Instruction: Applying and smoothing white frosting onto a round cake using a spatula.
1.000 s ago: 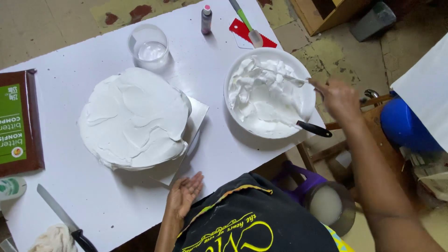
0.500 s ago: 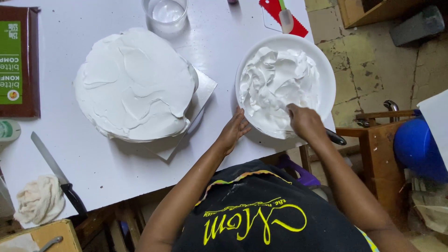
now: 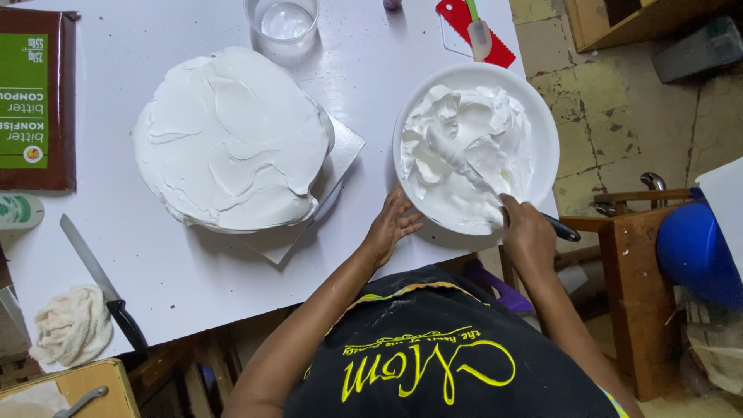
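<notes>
Head view, looking straight down. A round white bowl (image 3: 543, 116) is sitting at the near right edge of the white tabletop (image 3: 155, 271), holding a thick mass of whipped white cream (image 3: 464, 147) that is lying in soft folds and peaks. A spatula (image 3: 472, 172) is lying blade-down in the cream, its blade coated white and its dark handle end projecting past the bowl's rim. The right hand (image 3: 528, 232) is closing around that handle at the bowl's near rim, fingers wrapped tight. The left hand (image 3: 391, 226) is resting half open, fingers loosely spread, touching the bowl's near left side and gripping nothing.

Left of the bowl, just beside it, a round cake (image 3: 231, 139) is standing on a pale square board (image 3: 340, 151); its coat of white cream is showing broad, uneven swipe marks. Behind it a clear glass (image 3: 282, 27) is holding a white residue at the bottom. A red toothed scraper (image 3: 495, 50) is lying behind the bowl with a small pale spatula (image 3: 478, 31) across it.

At the tabletop's left edge a brown and green flat packet (image 3: 35, 101) is lying, with a black-handled steel knife (image 3: 101, 282) and a crumpled cream cloth (image 3: 71, 325) nearer the person
</notes>
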